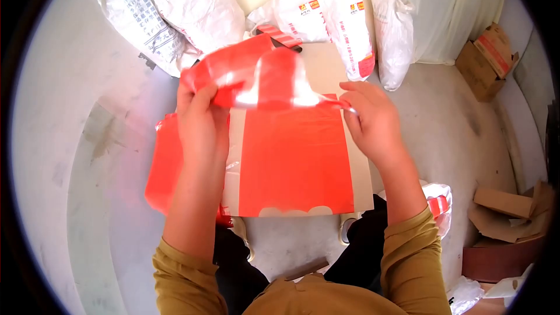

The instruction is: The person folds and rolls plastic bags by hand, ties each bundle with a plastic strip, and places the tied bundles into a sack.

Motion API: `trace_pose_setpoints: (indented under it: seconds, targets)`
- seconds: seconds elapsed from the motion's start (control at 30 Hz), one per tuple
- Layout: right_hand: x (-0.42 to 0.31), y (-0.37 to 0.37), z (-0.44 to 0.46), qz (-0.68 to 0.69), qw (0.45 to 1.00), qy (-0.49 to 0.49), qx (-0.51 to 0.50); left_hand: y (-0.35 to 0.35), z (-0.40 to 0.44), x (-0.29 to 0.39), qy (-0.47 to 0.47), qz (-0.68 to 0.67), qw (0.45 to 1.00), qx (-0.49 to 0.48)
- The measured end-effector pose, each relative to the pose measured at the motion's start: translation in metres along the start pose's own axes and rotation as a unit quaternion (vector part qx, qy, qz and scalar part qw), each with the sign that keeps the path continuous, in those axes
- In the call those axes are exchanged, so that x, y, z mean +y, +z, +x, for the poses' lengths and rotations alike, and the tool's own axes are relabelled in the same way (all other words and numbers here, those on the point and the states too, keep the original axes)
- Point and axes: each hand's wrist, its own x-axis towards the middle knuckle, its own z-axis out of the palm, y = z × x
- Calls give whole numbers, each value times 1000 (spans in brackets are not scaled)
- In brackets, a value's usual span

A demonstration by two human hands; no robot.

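Sleeves [414, 256], two, mustard, pushed up. One red bundle [166, 163] beside left forearm. One red sheet [294, 157] flat over cardboard [361, 184]. Above it, one red plastic piece [236, 58], glossy, stretched between two hands: left hand [198, 108] with fingers clenched on one end, right hand [373, 116] with fingers pinching twisted other end. Beyond, five white sacks [394, 41]: two left, two middle, one right.

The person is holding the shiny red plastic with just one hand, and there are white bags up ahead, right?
Not quite: it's both hands. The head view shows the left hand and the right hand each holding the shiny red plastic. The white bags are up ahead, as you said.
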Motion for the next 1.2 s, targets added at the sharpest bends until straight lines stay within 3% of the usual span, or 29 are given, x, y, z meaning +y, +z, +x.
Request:
trace_pose_setpoints:
  seconds: [0.07,0.23,0.33,0.47,0.63,0.73,0.83,0.97,1.0,1.13,1.2]
  targets:
    - [-8,6,-14,-58,997,-42,-27,-29,-21,-24,-44,-3,998,50]
    - [5,70,-116,-80,947,-141,-276,-159,-91,-146,-272,14,941,202]
    - [-3,81,-167,-81,909,-166,-375,-179,-130,-165,-389,84,900,179]
    - [-15,73,-170,-58,874,-136,-463,-169,-136,-145,-385,137,899,161]
    - [-13,71,-179,-10,912,-119,-392,-183,-148,-134,-378,232,885,144]
    - [-19,59,-170,7,905,-93,-414,-220,-149,-155,-240,449,861,24]
    - [-23,40,-154,22,874,-26,-484,-209,-140,-141,-6,665,739,-107]
    - [-8,33,-150,65,865,98,-488,-193,-124,-135,-64,637,738,-215]
    - [-2,33,-155,58,869,124,-475,-188,-124,-137,-56,626,751,-204]
    - [14,32,-177,46,881,220,-417,-173,-117,-142,-88,667,713,-199]
    - [14,32,-183,50,889,234,-390,-167,-114,-143,-114,643,733,-191]
